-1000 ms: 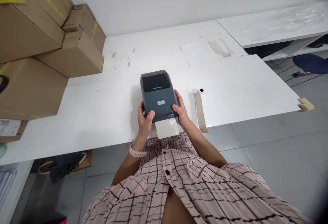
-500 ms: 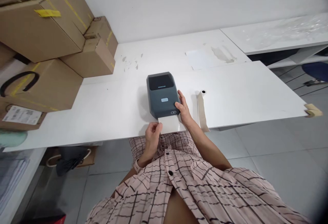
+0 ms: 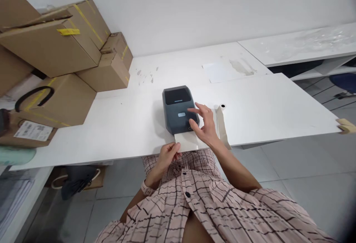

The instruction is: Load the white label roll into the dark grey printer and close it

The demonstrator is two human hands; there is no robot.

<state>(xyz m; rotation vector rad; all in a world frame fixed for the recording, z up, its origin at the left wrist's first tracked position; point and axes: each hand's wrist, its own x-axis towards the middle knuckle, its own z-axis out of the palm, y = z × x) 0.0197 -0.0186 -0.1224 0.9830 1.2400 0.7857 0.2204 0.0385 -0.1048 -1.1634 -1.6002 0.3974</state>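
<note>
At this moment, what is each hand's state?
Left hand: closed on the edge of the white strip.
Right hand: open over the printer, holding nothing; touching or not, unclear.

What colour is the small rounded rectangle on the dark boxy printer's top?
The rectangle is pale blue; head view.

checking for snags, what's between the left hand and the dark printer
In the head view, a white paper strip runs from the front of the dark printer to the left hand.
</note>
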